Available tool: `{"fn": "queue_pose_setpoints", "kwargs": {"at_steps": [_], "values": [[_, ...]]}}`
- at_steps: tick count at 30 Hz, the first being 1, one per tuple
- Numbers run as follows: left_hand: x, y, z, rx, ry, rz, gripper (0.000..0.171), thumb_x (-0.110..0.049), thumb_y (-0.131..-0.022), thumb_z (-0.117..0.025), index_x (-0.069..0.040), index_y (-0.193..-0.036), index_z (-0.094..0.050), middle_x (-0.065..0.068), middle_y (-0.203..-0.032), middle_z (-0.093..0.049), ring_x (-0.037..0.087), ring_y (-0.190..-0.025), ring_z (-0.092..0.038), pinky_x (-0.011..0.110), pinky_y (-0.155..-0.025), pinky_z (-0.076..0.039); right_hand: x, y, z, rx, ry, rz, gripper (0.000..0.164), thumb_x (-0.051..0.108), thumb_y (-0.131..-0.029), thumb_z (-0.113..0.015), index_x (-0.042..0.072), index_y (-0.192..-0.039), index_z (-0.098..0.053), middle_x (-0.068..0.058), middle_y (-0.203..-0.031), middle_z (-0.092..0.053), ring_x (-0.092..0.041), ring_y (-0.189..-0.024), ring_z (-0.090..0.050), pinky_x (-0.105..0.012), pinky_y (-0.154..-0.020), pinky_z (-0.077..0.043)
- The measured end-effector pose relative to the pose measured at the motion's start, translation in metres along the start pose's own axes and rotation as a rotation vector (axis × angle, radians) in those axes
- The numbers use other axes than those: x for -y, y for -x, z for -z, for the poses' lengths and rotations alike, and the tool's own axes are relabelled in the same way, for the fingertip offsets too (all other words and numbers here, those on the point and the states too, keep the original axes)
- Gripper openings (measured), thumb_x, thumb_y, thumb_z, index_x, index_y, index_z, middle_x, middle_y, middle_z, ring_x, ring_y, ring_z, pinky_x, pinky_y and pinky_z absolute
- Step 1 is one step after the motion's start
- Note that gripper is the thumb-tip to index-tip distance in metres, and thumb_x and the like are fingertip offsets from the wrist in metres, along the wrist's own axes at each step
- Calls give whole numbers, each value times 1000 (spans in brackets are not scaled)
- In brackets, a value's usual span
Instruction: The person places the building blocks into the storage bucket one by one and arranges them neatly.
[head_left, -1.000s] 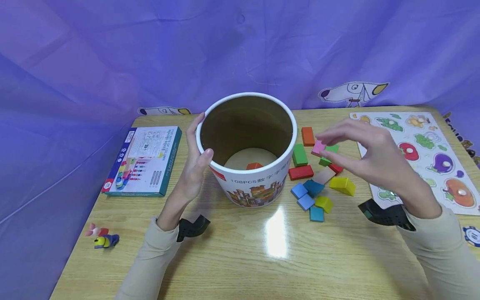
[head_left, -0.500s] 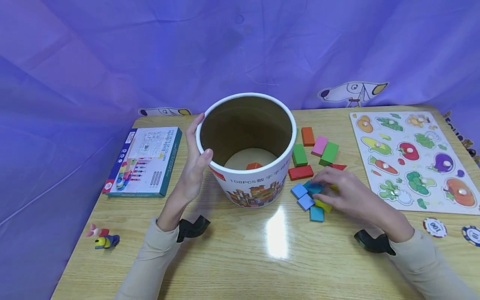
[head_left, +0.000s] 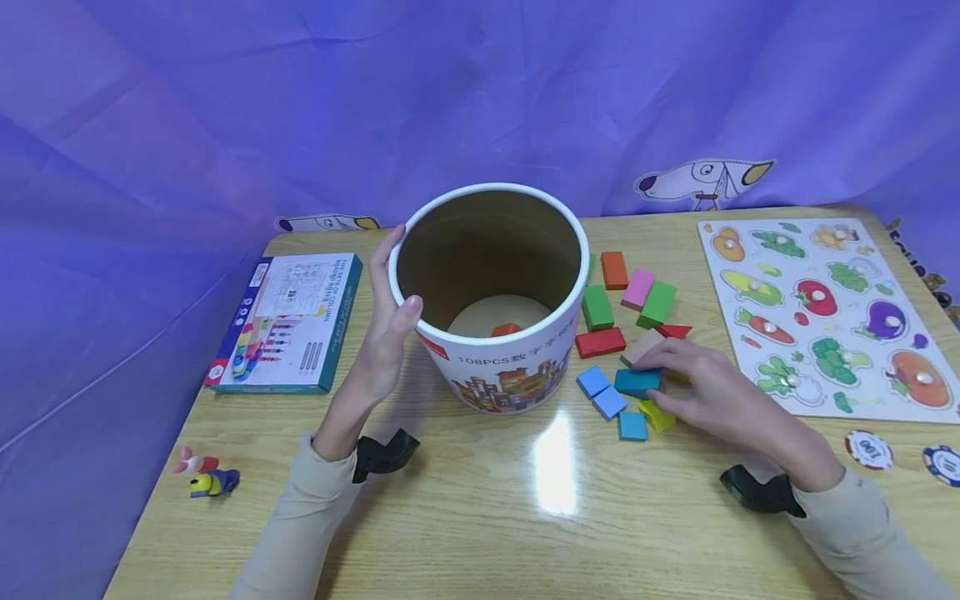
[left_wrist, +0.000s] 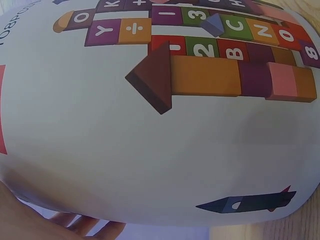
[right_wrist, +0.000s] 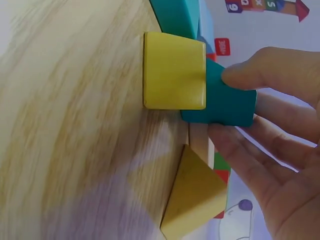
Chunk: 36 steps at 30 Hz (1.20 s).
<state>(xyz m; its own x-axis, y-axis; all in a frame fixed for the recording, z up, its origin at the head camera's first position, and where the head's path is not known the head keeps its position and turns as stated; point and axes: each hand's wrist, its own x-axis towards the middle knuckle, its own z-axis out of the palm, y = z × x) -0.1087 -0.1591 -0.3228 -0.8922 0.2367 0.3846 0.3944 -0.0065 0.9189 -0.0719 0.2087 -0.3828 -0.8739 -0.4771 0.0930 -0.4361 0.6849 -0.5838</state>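
Observation:
My left hand (head_left: 384,354) holds the left side of a large white bucket (head_left: 513,367) with printed block pictures, thumb and fingers spread around its wall near the rim. In the left wrist view, the fingers (left_wrist: 80,225) partly disappear behind the bucket. An orange-red block (head_left: 506,329) lies inside on its floor. To the bucket's right, my right hand (head_left: 716,387) pinches a teal block (head_left: 637,382) between thumb and fingers, low over the table. In the right wrist view, a yellow block (right_wrist: 175,72) partly covers that teal block; another yellow block (right_wrist: 195,195) lies beside the fingers.
Around the right hand lie loose blocks, among them a red block (head_left: 600,342), a green block (head_left: 657,303) and a pink block (head_left: 638,288). A vegetable puzzle board (head_left: 810,333) and poker chips (head_left: 870,450) are at right. A boxed toy (head_left: 288,325) and small figures (head_left: 213,483) are at left.
My right hand has come down and left from above the puzzle board to the blocks and now pinches the teal block, which has turned. A yellow block has shifted right. The left hand stays put.

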Motion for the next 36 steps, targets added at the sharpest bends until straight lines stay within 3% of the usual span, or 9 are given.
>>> {"fn": "queue_pose_setpoints", "kwargs": {"at_steps": [10, 18, 22, 25, 31, 33, 36], "values": [[1, -1, 1, 6, -9, -7, 86, -56, -87, -55, -26, -153, -8, -2, -155, -21, 30, -142, -24, 70, -107, -26, 5, -11, -6, 36, 63, 77, 32, 8, -77, -80, 9, -108, -72, 0, -110, -66, -18, -105, -61, -43, -87, -55], [1, 0, 1, 2, 1, 5, 90, -60, -85, -57, -26, -153, -9, -3, -155, -22, 29, -142, -24, 69, -108, -25, 8, -16, -7, 80, 84, 55, 33, 11, -76, -82, 8, -108, -73, -1, -107, -68, -18, -102, -60, -40, -85, -56], [-1, 0, 0, 0, -5, 10, 92, -63, -84, -58, -27, -153, -9, -3, -155, -22, 29, -142, -24, 67, -109, -25, 9, -15, 2, 75, 64, 31, 33, 8, -77, -81, 11, -109, -73, -1, -110, -68, -18, -102, -62, -39, -84, -57], [-2, 0, 0, -4, -12, 15, 94, -66, -83, -58, -27, -153, -9, -3, -155, -22, 29, -142, -24, 67, -109, -25, 10, -16, 17, 12, 83, 57, 35, 9, -76, -82, 15, -109, -73, 0, -110, -69, -17, -99, -63, -37, -80, -57], [-2, 0, 0, -9, -15, 28, 96, -69, -81, -59, -27, -153, -9, -4, -155, -21, 29, -142, -24, 67, -109, -26, 20, -25, 66, -234, 132, 186, 44, 4, -65, -88, 16, -105, -75, 2, -100, -71, 1, -86, -59, -11, -73, -45], [-2, 0, -1, -11, -14, 27, 97, -69, -81, -59, -27, -153, -9, -3, -155, -21, 29, -142, -24, 67, -109, -26, 27, -30, 85, -304, 97, 223, 48, -2, -62, -88, 12, -106, -75, 0, -101, -71, 7, -88, -58, -4, -78, -44], [-2, -1, -2, -10, -9, 30, 98, -69, -80, -59, -27, -153, -9, -3, -155, -21, 30, -142, -24, 68, -109, -27, 41, -37, 108, -359, -8, 265, 52, -14, -61, -84, 6, -108, -73, 1, -105, -70, 6, -93, -60, -4, -84, -46]]}}
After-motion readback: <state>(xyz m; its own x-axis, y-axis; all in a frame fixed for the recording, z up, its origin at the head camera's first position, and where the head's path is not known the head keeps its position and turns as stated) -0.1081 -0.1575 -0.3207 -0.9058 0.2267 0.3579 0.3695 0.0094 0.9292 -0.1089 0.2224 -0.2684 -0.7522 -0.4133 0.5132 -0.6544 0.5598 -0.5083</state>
